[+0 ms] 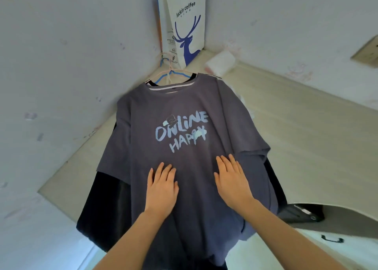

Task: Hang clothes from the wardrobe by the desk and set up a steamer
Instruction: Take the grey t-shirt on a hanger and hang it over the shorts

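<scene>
At the far left there was only bare, marked wall point(51, 65), and below it the pale edge of a shelf or desk top point(67, 179) running up into the corner. A black long-sleeved garment point(98, 204) hung behind the front shirt, its sleeve showing at the lower left. The grey T-shirt point(184, 110), printed ONLINE HAPPY, hung in front of it from a blue hanger point(173, 74) caught high in the corner, with a pale hanger hook point(166, 58) just beside it; what the hooks sat on could not be made out.

The left hand point(161, 192) lay flat on the shirt front below the print, fingers spread and loose, gripping nothing. The right hand point(232, 179) lay the same way just to its right, palm down, open, pressing the cloth rather than holding it. This looked like smoothing the shirt ahead of steaming, with the hanging part apparently done and no steamer in sight.

Above them a Luckin Coffee paper bag point(188, 24) stood in the corner, and a white packet point(221, 63) lay on the ledge to its right. A dark object point(300, 214) sat at the lower right under the curved edge.

The risk lay in the downward drag: a firm stroke could pull the hanger off its perch, since two garments shared that corner, or slide the wide neckline off one hanger arm. The paper bag stood near enough to be knocked if the hanger swung
</scene>
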Demonstrator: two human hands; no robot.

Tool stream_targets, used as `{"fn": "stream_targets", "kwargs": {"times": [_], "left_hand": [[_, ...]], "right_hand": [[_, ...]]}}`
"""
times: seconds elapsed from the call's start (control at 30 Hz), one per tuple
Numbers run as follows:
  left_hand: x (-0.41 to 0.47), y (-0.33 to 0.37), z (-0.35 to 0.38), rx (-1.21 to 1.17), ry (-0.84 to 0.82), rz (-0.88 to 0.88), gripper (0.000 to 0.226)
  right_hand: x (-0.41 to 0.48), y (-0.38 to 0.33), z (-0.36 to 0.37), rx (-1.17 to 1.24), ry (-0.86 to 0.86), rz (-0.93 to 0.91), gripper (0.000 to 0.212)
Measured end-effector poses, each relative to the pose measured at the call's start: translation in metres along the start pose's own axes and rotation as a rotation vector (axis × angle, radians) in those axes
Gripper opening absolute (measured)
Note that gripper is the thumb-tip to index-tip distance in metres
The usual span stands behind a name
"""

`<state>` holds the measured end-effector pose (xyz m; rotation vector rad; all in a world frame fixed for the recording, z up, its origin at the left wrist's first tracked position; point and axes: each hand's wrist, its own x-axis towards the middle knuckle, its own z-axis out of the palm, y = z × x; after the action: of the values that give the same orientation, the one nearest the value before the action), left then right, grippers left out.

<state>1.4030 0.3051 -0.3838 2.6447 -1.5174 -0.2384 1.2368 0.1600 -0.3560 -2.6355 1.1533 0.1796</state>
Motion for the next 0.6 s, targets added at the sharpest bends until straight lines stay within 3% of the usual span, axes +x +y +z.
{"fn": "stream_targets", "kwargs": {"times": [0.2, 0.33, 0.47, 0.6], "left_hand": [[-0.056, 0.008, 0.005, -0.055, 0.016, 0.045, 0.038], [-0.079, 0.023, 0.003, -0.1, 0.114, 0.123, 0.034], [-0.096, 0.053, -0.007, -0.152, 0.145, 0.272, 0.044], [-0.11, 0.083, -0.006, -0.147, 0.132, 0.476, 0.037]], "right_hand": [[-0.077, -0.006, 0.02, -0.017, 0.014, 0.112, 0.052], [-0.12, -0.009, 0.016, -0.026, 0.074, 0.195, 0.057], [-0.165, -0.001, 0.021, -0.025, 0.052, 0.228, 0.058], [-0.215, 0.002, 0.024, -0.045, 0.009, 0.284, 0.062]]}}
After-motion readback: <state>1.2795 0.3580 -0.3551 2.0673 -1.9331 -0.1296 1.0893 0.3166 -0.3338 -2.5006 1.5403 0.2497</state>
